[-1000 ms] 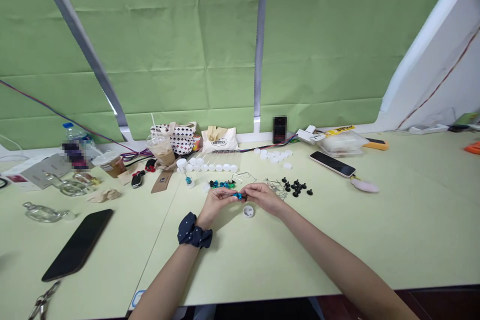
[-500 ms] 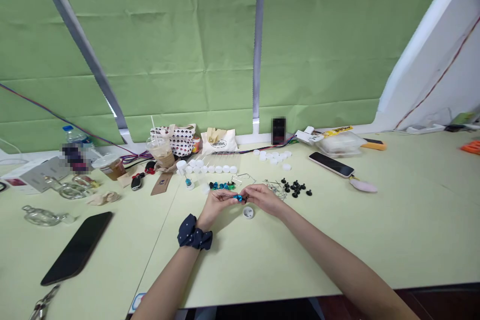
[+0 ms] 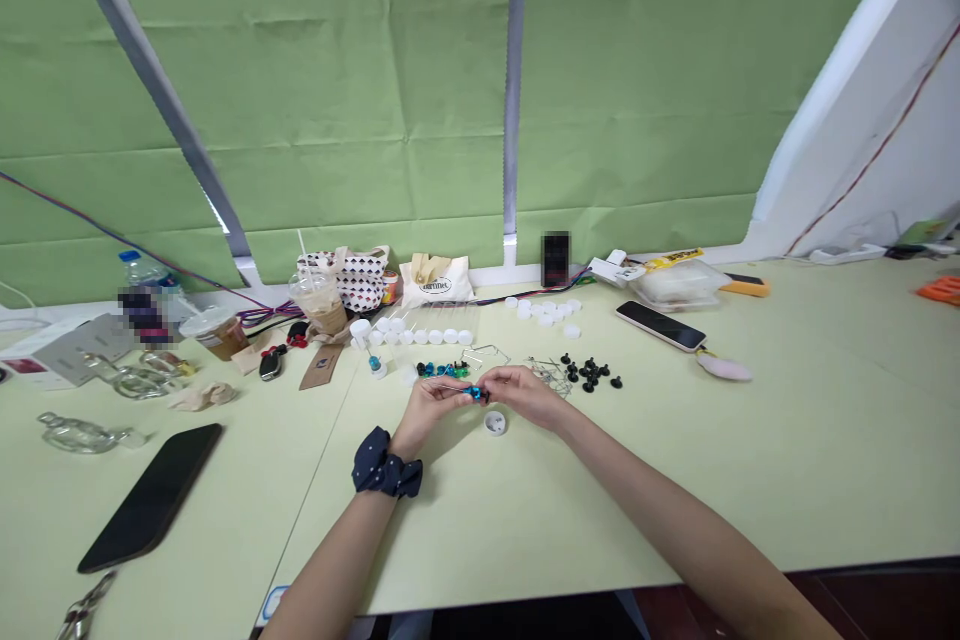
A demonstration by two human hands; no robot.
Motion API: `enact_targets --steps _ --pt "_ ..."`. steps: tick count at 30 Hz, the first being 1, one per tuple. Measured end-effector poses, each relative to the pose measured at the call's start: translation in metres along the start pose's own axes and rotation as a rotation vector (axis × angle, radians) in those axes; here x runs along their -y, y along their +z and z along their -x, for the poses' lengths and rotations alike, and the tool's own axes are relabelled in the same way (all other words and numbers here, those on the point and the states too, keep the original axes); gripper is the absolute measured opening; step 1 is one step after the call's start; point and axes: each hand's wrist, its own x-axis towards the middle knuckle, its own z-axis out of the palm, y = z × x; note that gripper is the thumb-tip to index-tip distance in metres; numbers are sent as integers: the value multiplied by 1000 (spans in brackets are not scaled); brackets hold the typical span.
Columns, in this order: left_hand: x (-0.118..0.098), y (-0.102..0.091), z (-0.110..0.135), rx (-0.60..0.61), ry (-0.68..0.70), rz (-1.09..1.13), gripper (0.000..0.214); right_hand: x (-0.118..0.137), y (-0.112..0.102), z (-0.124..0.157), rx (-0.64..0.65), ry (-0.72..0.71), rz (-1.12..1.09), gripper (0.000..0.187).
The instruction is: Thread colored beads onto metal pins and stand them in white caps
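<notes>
My left hand [image 3: 430,407] and my right hand [image 3: 521,393] meet over the pale green table [image 3: 675,480], fingers pinched together on a small blue bead-like piece [image 3: 475,392] with a thin wire through it. A dark scrunchie [image 3: 386,474] circles my left wrist. Just below the hands lies a small white cap [image 3: 493,422]. Behind them sit more blue and green pieces [image 3: 442,369], a bent wire shape [image 3: 487,356], loose wires [image 3: 551,372] and several black pieces [image 3: 590,373].
A row of white caps [image 3: 420,334] and more caps [image 3: 547,312] lie farther back. A black phone [image 3: 154,497] lies at left, another phone [image 3: 660,325] at right. Cups, a bottle [image 3: 142,295], bags and keys crowd the back left.
The hands stay pinched on the blue piece with almost no movement. The view has shifted slightly.
</notes>
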Motion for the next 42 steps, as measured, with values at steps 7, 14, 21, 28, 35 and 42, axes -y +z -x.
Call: enact_targets --steps 7,14,21,28,35,42 --pt "-2 2 1 -6 -17 6 26 -1 0 -1 -12 9 -4 29" --pt "1 -1 0 -32 -4 -9 27 1 2 0 -14 -17 7 30" --pt "6 -4 -3 -149 17 -44 25 -4 7 2 -173 -212 432 30" --pt "6 -4 -4 -140 14 -72 25 -2 6 5 -190 -257 759 32" --pt "6 -5 -4 -109 20 -78 25 -3 8 5 -142 -265 886 34" --pt "8 -5 -5 -116 35 -68 24 -5 8 4 -150 -298 910 33"
